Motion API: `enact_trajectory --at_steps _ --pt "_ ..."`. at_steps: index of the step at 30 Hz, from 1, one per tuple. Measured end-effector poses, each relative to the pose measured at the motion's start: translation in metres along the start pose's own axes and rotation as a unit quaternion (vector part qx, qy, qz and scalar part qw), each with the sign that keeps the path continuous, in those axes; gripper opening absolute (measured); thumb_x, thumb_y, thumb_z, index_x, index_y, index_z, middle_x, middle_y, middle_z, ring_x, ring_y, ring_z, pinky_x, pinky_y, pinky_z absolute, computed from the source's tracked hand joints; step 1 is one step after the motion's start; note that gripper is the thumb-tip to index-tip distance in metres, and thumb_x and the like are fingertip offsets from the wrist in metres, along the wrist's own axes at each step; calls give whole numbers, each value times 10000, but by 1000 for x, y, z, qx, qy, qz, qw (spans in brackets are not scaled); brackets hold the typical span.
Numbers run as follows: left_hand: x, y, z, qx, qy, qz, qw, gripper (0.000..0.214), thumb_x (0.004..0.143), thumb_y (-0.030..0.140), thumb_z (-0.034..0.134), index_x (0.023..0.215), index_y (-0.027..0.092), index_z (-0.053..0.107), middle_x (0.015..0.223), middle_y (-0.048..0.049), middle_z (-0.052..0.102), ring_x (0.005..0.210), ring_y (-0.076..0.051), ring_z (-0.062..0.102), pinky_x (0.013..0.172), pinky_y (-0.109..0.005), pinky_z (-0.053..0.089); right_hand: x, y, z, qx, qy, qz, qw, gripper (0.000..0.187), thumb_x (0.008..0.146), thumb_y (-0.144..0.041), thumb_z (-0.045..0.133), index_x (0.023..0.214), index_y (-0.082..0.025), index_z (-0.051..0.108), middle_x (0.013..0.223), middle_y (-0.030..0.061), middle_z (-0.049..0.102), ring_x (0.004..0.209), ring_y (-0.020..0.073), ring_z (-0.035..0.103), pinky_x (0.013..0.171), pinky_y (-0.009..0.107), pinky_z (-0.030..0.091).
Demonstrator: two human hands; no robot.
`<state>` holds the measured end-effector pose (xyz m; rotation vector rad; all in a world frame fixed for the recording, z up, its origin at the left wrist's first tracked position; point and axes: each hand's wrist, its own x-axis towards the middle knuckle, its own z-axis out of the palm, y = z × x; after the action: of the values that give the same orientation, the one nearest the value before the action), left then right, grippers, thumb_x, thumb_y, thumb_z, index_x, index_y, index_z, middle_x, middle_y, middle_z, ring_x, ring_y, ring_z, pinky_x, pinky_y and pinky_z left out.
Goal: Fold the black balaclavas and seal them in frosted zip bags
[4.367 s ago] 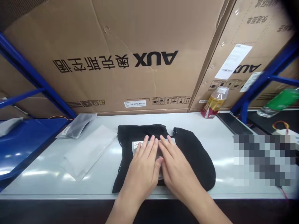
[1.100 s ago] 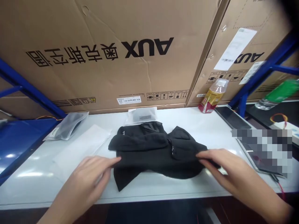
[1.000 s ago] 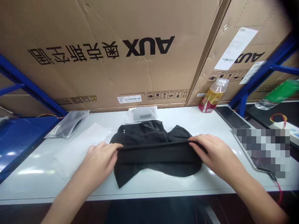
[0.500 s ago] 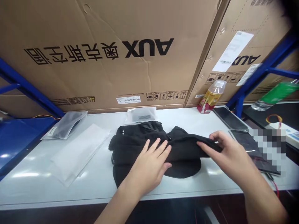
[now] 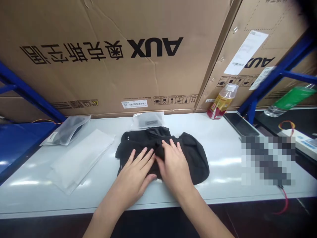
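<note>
Head view, looking down at the bench: the left hand (image 5: 132,180) and right hand (image 5: 174,167) lie side by side, palms down on a black garment (image 5: 195,162). Neither is clenched or grasping; both are open and press on the cloth. A moment ago the right hand was pinching a fold out to the right. It has now let go and moved in beside the left, and the garment lies narrower, with a rounded lobe left showing to the right of the hands.

The garment sits mid-bench on a white table (image 5: 223,188). To its left are a flat clear bag (image 5: 79,158) and a bag of something dark (image 5: 68,130), and just behind it is a small bag (image 5: 148,120) whose label is too small to read. Off to the right stand a bottle (image 5: 221,102) with a yellow and red label and a phone (image 5: 240,124), with a pixelated patch (image 5: 267,160) beyond. Farther back, a carton (image 5: 99,72) reads "AUX" and "奥克斯" upside down, above a white sticker (image 5: 134,103) marked "25".
</note>
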<state>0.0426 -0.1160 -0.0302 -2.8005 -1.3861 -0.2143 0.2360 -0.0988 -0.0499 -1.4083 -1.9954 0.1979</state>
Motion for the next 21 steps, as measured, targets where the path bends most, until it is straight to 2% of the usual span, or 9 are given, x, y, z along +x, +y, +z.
enact_trajectory --at_steps 3,5,8,9,11,14,16,19,21 --pt "-11 -8 4 8 3 -10 1000 580 1104 429 449 1631 196 379 1678 -83 407 1575 -327 352 1247 -656 351 -3 -4 -14 -41 -68 -75 994 503 1052 -403 548 1460 -111 588 1606 147 521 1558 427 338 1258 648 303" --pt "-17 -13 6 5 11 -24 1000 620 1102 422 457 1664 210 302 1686 -78 394 1580 -326 339 1243 -657 357 -7 4 -30 -48 -58 -78 994 498 1077 -392 485 1510 -154 552 1644 112 478 1561 402 334 1233 628 342" --pt "-23 -18 8 -9 13 -38 999 665 1103 400 465 1694 260 194 1695 -54 380 1592 -310 312 1248 -638 362 -10 23 -48 -86 16 46 995 444 1073 -445 475 1360 -157 653 1453 166 633 1348 397 549 1078 577 479" --pt "-24 -18 8 -13 12 -39 999 673 1105 393 463 1697 272 169 1696 -47 377 1594 -304 306 1251 -631 363 -8 29 -51 -104 25 92 990 452 1049 -512 512 1252 -150 692 1328 186 682 1228 399 603 1000 561 511" --pt "-23 -18 6 -17 15 -40 999 674 1109 382 458 1699 283 148 1695 -39 380 1595 -299 304 1253 -627 361 -2 35 -53 -129 -4 143 981 441 993 -597 579 1013 -173 697 1077 170 712 1009 376 638 848 512 529" --pt "-22 -14 -1 -23 26 -34 999 654 1108 359 462 1694 283 182 1683 -40 402 1588 -300 319 1253 -623 364 12 33 -60 -82 -61 168 980 277 998 -486 583 872 -240 566 797 45 647 735 263 606 641 379 463" --pt "-22 -10 -5 -33 29 -33 998 633 1103 346 475 1685 276 236 1676 -46 416 1580 -297 336 1257 -605 367 21 28 -73 -43 -39 184 981 186 981 -397 585 883 -262 503 726 -21 590 627 208 555 573 327 400" --pt "-19 -4 -8 -59 11 -31 998 552 1099 320 477 1640 272 374 1652 -38 458 1550 -272 403 1265 -568 373 31 20 -91 -86 45 164 982 145 926 -318 625 912 -271 489 812 -12 591 642 205 551 561 320 371" --pt "-15 -2 -9 -81 1 -20 997 490 1088 287 482 1578 270 486 1623 -29 502 1520 -266 457 1265 -565 376 34 11 -90 -117 61 109 985 109 915 -251 627 932 -267 521 901 30 614 723 237 588 592 343 414"
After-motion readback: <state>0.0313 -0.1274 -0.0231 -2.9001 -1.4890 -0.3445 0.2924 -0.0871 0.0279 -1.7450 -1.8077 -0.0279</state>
